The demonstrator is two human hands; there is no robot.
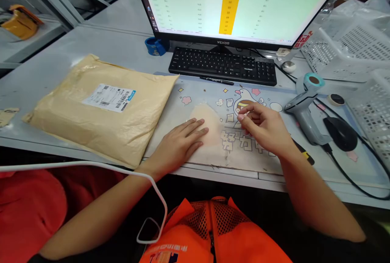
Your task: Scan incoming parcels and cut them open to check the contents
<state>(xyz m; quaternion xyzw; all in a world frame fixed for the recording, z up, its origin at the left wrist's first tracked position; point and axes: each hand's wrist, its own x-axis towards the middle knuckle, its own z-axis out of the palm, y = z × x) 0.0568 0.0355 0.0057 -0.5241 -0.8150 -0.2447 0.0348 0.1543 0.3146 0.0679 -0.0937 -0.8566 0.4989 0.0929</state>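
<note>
- Pale grey desk (45, 66) carries a wide monitor (189, 7) with a table on its screen, and before it a black keyboard (222, 66); a printed desk mat (210, 158) lies nearer to the person.
- On this mat, between the two hands, is a pale, rounded flat piece (209, 119), which seems to be inside clear film.
- The left hand (183, 143) lies flat on its near left part, fingers extended and a little apart; it presses from above and grasps nothing.
- The right hand (263, 127) is to the right of the piece, fingers half curled, thumb and forefinger almost meeting. Whether something thin is pinched there, I cannot tell.
- I judge the piece light and soft, easily bent, its film perhaps slippery; a flat palm should steady it, and a gentle pinch at the edge should be enough to lift it.
- A beige mailer bag (100, 113) with a shipping label lies at the left, apart from the piece; it looks bulky but pliable.
- Hard to make out: the film's outline and the label's small print. The left fingers cover part of the piece, the right wrist partly hides a yellow-black tool (304, 153), and the monitor's top is cut off.
</note>
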